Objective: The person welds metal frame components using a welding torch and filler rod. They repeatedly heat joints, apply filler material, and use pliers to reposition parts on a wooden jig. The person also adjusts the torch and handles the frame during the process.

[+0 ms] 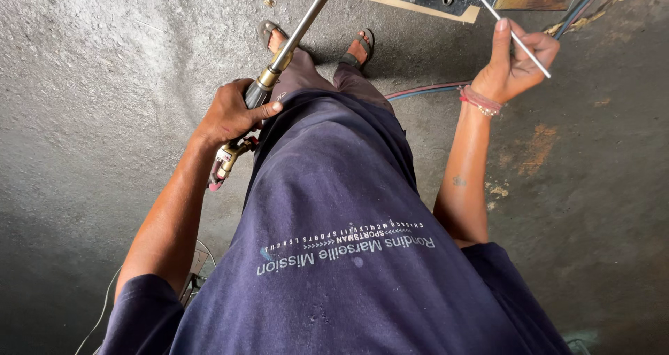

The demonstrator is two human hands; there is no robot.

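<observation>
Basically, left hand (230, 114) wraps shut around the gas torch (268, 83) handle, a stiff, weighty metal tube, best gripped at its brass valve end. Right hand (517, 62) pinches 1 thin filler rod (512, 34), light and whippy, raised over the concrete floor (90, 83).

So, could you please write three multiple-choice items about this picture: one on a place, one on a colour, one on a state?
1. Where does the thin pale metal rod lie?
A. in the right hand
B. on the floor
C. under a sandal

2. What colour is the loose cotton shirt?
A. white
B. navy blue
C. bright yellow

3. How does the left hand stand toward the long brass-and-steel gas torch?
A. apart from it
B. flat on top of it
C. closed around its handle

Answers:
1. A, the right hand pinches the rod in its fingers.
2. B, the cloth is dark blue throughout.
3. C, fingers and thumb wrap the handle.
</observation>
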